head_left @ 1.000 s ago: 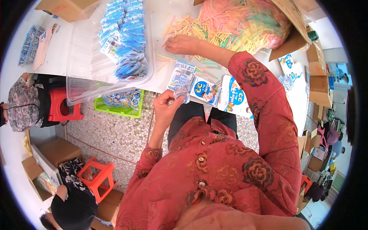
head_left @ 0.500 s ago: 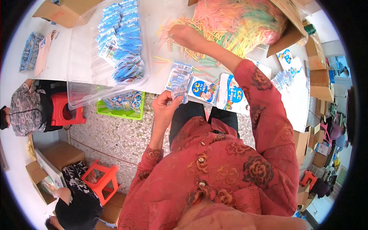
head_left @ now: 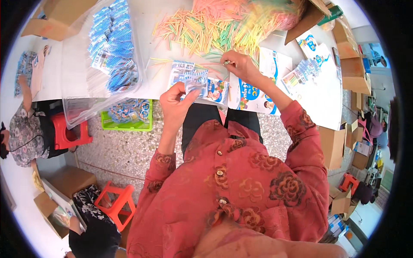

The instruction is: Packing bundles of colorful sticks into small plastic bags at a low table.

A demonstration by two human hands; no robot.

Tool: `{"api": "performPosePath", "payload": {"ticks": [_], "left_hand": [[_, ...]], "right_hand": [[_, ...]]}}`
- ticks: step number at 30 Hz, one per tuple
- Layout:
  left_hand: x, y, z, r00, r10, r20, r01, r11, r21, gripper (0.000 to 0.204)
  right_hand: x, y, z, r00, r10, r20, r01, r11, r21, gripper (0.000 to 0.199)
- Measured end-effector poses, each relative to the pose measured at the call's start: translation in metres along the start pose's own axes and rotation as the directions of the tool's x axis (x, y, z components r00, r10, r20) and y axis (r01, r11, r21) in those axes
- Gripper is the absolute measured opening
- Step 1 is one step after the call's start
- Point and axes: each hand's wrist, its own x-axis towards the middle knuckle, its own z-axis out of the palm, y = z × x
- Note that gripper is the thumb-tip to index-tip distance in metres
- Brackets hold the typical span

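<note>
White laminate, smooth and pale, makes up the desk [head_left: 150, 77] that fills the upper part of the view, bending at the rim. Across its far side spreads a loose heap of thin sticks [head_left: 215, 26] — yellow, orange, pink and green, all straight and slender, lying every which way. To the left stands a clear plastic tub [head_left: 81, 107] with glossy see-through walls, and in it lie blue-and-white packets [head_left: 114, 56] stacked in an overlapping row. Brown cardboard boxes [head_left: 340, 146] stand by the desk's right edge. Under the desk's near edge a lime-green tray [head_left: 127, 126] sits on the speckled floor, with a red plastic stool [head_left: 69, 133] just beside it.

Flat printed cards [head_left: 254, 92], white with blue cartoon artwork, lie on the desk's near edge, right in front of the person.

The left hand [head_left: 174, 107] is raised over that near edge, its fingers [head_left: 180, 91] pinched closed on a small packet [head_left: 195, 81] — a thin, shiny clear bag with a blue-and-white printed card in it, held upright above the edge of the desk and touching nothing else.

The right hand [head_left: 241, 66] hovers over the desk just short of the heap, fingertips drawn together on a few sticks [head_left: 226, 62]; how many they grip is too small to tell.
</note>
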Motion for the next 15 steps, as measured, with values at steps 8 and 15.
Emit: {"api": "performPosePath", "payload": {"ticks": [8,15], "left_hand": [[0.004,-0.011,0.013,0.993,0.095,0.074,-0.103,0.988,0.115,0.009],[0.011,-0.003,0.029,0.977,0.147,0.152,-0.176,0.963,0.206,0.009]], "right_hand": [[0.019,-0.053,-0.05,0.918,0.397,0.014,-0.361,0.818,0.447,0.007],[0.021,-0.114,-0.082,0.944,0.258,0.205,-0.318,0.55,0.773,0.01]]}}
